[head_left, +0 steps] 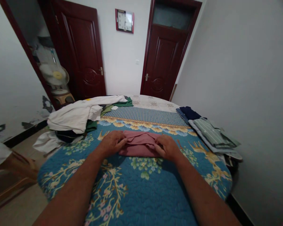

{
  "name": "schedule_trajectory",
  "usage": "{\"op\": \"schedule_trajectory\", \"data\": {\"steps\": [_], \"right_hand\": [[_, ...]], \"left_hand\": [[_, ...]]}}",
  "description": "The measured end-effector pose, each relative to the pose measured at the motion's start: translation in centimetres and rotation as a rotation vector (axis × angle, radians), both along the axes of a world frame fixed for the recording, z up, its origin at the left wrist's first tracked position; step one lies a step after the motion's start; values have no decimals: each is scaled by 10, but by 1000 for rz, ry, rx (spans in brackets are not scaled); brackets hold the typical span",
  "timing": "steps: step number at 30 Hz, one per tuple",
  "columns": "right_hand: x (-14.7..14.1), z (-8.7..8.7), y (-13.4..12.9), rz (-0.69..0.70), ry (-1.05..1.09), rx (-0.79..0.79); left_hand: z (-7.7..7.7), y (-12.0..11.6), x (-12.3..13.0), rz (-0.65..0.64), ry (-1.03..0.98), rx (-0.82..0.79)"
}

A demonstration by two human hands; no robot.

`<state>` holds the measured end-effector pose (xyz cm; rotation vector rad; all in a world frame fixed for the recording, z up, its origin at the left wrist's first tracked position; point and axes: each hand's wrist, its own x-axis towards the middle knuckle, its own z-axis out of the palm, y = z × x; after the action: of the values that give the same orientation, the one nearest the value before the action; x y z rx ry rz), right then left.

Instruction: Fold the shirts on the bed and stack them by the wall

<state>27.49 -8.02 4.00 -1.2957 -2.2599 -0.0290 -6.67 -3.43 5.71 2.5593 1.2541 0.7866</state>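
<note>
A pink garment [139, 150], folded into a narrow strip, lies across the middle of the blue floral cover on the table. At its left end, my left hand [112, 142] grips the cloth between thumb and fingers. My right hand [168, 147] pinches the right end the same way. The upper layer of the cloth is creased between the two hands. What kind of garment it is cannot be told while folded.
The table's blue cover [143, 194] hangs over the edges. A loose heap of white clothes [70, 117] lies at the left. Folded clothes [212, 133] are stacked at the right edge. A wooden chair [14, 169] stands at the left; a fan [54, 74] is behind.
</note>
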Motion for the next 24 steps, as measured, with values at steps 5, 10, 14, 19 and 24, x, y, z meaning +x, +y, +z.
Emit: {"op": "schedule_trajectory", "data": {"steps": [5, 10, 14, 19, 24], "right_hand": [[-8, -9, 28, -97, 278, 180], [-32, -30, 38, -160, 21, -28], [-40, -34, 34, -200, -113, -271], [-39, -26, 31, -228, -128, -320], [-35, -27, 23, -229, -126, -322]], "left_hand": [[0, 21, 17, 15, -7, 55], [-31, 37, 49, 55, 129, 62], [-63, 32, 55, 104, 238, -2], [-74, 30, 41, 81, 299, 33], [-71, 25, 36, 91, 322, 40]]}}
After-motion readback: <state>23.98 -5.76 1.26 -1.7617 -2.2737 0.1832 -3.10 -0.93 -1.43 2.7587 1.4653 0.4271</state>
